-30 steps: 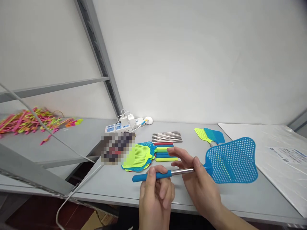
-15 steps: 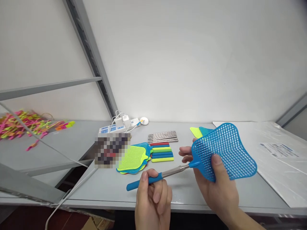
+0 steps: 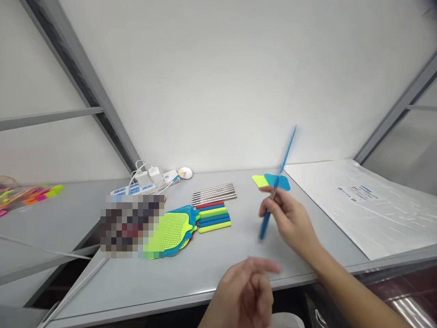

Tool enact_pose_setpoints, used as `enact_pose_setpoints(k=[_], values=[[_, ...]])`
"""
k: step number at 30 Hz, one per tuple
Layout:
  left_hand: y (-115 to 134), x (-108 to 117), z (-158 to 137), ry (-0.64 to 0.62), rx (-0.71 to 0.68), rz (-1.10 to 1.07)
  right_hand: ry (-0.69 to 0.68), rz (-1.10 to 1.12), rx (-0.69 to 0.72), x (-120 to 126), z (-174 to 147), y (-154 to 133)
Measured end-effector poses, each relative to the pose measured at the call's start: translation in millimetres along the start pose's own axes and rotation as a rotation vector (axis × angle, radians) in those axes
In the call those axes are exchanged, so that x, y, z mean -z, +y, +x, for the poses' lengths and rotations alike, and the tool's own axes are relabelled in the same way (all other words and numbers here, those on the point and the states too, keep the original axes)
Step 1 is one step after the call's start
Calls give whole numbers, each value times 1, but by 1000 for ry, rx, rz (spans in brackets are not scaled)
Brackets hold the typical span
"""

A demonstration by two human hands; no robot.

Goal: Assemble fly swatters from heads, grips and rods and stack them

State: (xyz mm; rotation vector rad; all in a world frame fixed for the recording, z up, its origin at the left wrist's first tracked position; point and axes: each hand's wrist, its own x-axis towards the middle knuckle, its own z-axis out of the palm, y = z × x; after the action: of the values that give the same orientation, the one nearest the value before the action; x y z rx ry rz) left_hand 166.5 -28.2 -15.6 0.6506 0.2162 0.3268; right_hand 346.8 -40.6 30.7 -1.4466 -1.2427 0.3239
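Note:
My right hand (image 3: 293, 216) is closed around a blue fly swatter (image 3: 288, 150), gripping it near the metal shaft. The swatter stands nearly upright and edge-on, blurred, with its blue handle pointing down. Over the table's front edge is my left hand (image 3: 244, 287), empty, its index finger stretched out and the others loosely curled. Left of the hands lies a stack of fly swatters (image 3: 175, 228), yellow-green and blue, with handles of several colours (image 3: 215, 218). A yellow-green swatter head (image 3: 260, 181) and a blue swatter head (image 3: 278, 181) lie behind my right hand.
Several metal rods (image 3: 214, 193) lie side by side near the wall. A power strip (image 3: 136, 189) with white plugs and a white round device (image 3: 185, 173) are at the back left. A white wrapped sheet (image 3: 327, 196) covers the right side. Colourful pieces (image 3: 34, 196) lie far left.
My left hand has let go of the blue handle. My right hand has shifted from the swatter's head to its shaft, and the swatter has turned upright and edge-on. The view has swung right.

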Motion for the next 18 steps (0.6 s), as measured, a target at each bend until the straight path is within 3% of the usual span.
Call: enact_pose_setpoints(k=[2, 5, 8, 11, 14, 18], values=[[7, 4, -8, 22, -32, 279, 20, -346, -78, 18, 14, 11], [26, 7, -20, 327, -236, 546, -78, -835, -202, 27, 30, 28], [41, 11, -29, 603, -429, 714, -158, -1003, -241, 19, 38, 43], [48, 18, -34, 749, -549, 895, -249, -1103, -241, 9, 45, 53], [49, 27, -35, 784, -661, 1166, -315, -1181, -242, 5, 54, 57], [47, 36, -32, 656, -697, 1404, -366, -1271, -265, -1, 64, 60]])
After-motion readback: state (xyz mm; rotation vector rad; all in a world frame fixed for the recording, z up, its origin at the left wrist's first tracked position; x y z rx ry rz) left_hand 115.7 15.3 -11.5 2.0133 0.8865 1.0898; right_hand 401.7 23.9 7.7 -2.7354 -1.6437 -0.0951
